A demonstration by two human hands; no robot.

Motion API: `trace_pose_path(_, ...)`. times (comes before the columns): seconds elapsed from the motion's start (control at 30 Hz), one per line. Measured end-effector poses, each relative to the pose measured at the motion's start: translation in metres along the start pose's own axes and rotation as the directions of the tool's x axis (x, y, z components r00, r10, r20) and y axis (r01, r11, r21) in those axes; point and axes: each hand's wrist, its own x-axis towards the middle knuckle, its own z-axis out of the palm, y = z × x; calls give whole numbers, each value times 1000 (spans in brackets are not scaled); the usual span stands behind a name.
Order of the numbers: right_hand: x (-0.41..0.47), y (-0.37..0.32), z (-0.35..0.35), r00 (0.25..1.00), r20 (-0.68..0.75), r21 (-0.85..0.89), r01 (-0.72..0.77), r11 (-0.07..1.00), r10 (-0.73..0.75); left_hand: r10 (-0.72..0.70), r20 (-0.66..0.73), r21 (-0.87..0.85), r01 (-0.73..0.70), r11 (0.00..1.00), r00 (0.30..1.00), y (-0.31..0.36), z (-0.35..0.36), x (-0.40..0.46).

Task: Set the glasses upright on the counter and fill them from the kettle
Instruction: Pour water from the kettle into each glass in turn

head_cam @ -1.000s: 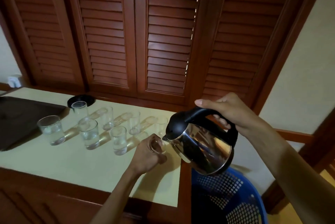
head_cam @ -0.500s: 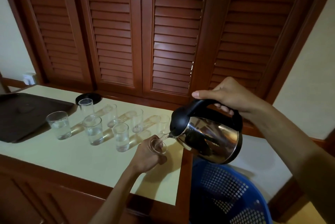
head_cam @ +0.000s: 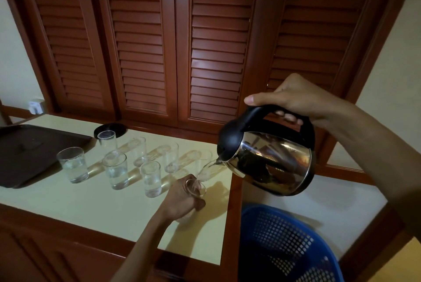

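A steel kettle (head_cam: pixel 275 163) with a black lid and handle hangs tilted to the left over the counter's right end, my right hand (head_cam: pixel 296 99) wrapped around its handle. A thin stream runs from its spout into a clear glass (head_cam: pixel 196 187) that my left hand (head_cam: pixel 182 199) holds upright on the cream counter (head_cam: pixel 68 206). Several more clear glasses stand upright to the left in two rows; the front ones (head_cam: pixel 150 179) hold water. The held glass is mostly hidden by my fingers.
A dark tray (head_cam: pixel 29 151) lies at the counter's left end, and a black round kettle base (head_cam: pixel 110 129) sits by the back edge. A blue perforated basket (head_cam: pixel 284 247) stands on the floor right of the counter. Louvred wooden doors rise behind.
The kettle has risen and tipped further toward the held glass, and water now streams from the spout. My left hand has stayed on the glass.
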Motion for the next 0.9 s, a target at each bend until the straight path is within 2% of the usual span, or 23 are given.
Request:
trace_pose_path(0.17,-2,-4,-1,1000,-14,-14,8,1000,-8,10,23,22,-10,1000,1000,-6,-3,0)
trace_pose_path(0.57,-3,1,4,999,19,10,44,999,-44,22,61,-56,-19,998,998,1,-10,-13)
trace_pose_path(0.7,-5,10,13,999,8,47,37,998,-37,46,77,-29,-44,999,996,7,-11,-16)
trace_pose_path(0.9,-11,37,31,999,7,147,49,988,-50,8,60,-103,-1,995,998,25,-9,-17)
